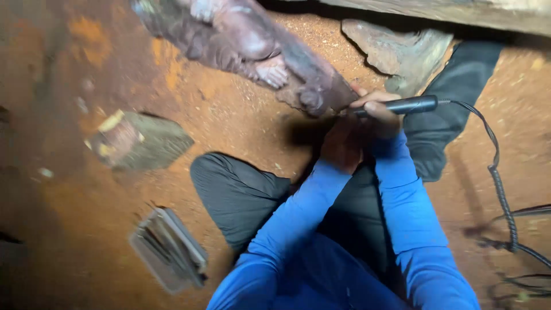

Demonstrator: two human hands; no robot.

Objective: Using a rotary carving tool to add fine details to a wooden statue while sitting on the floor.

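Carving is the step in hand, by the look of it: the right hand (379, 106) is wrapped shut around a slim black rotary tool (404, 105), pen-style, with its working end pointed left at the lower end of a dark wooden carved figure (258, 49) lying tilted across the red, sawdust-strewn floor (229, 115). The left hand (342, 143) sits just below the figure's base, close under the right hand; motion blur hides its fingers, so whether it grips the wood or only braces against it cannot be told. Detail work like this calls for a steady wrist and a light touch, with the coiled black cable (500, 189) kept trailing clear off to the right. The figure's surface is rounded and ribbed, with a small carved foot showing pale against the darker, smoother wood around it. Rough offcuts lie about: a flat greyish wood block (140, 140) to the left, a blurred slab-like piece (169, 250) nearer the knee, and a jagged chunk (402, 49) near the top. Blue sleeves, dark trousers, legs folded on the ground.
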